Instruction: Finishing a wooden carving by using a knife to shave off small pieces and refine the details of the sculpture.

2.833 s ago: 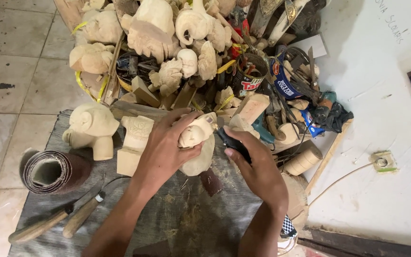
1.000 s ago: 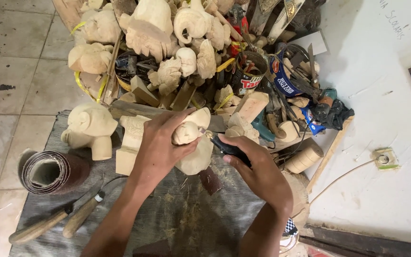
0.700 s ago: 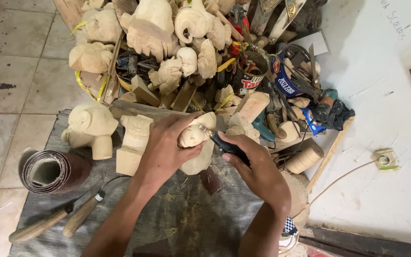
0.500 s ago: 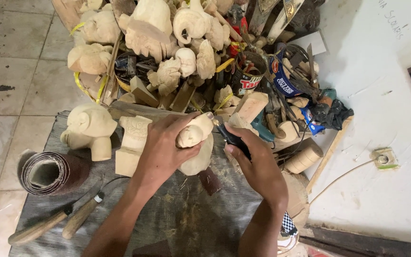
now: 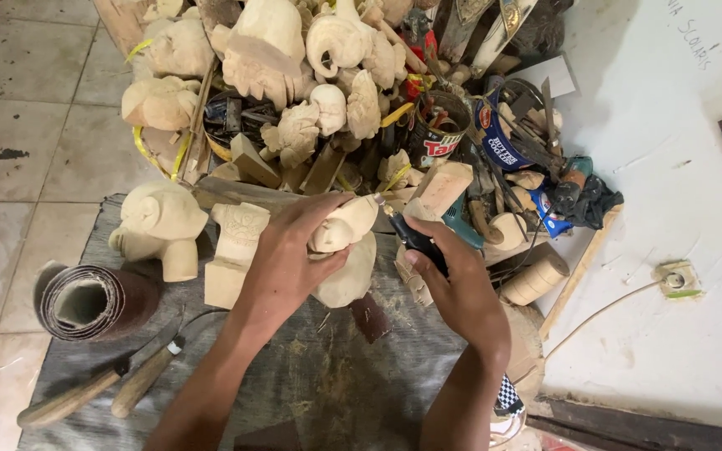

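A heap of pale wooden carvings fills the upper middle of the frame, mixed with tins and tools. Below it a grey cloth-covered desk takes up the lower middle. On its left edge lies a roll of sandpaper, with a carved elephant figure just above it. A blocky carved piece stands between that figure and the left hand. That hand's grip is closed around a pale rounded carving at the centre of the frame, held over the desk. The right hand, right of centre, has its grip closed on a dark rotary tool, whose tip meets the carving's upper right side. Two wooden-handled chisels lie at lower left.
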